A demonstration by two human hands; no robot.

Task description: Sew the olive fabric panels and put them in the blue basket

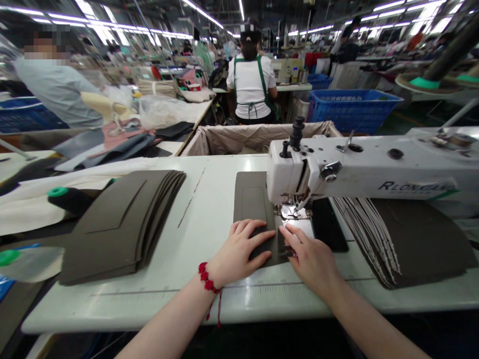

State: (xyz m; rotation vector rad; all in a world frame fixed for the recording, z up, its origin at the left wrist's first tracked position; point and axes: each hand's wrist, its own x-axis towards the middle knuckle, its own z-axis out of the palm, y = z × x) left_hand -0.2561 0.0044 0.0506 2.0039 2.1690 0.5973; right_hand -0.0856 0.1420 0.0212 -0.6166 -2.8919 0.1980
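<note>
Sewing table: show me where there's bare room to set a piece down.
Widest bare patch: the table top between the left stack and the dark piece under the left hand. A narrower strip runs along the front edge, below both wrists. Crowded: around the machine head, the right hand, and the fanned stack on the right.

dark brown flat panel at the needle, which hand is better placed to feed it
Likely left: left hand lies flat on the dark brown flat panel; right hand only touches its edge by the presser foot.
</note>
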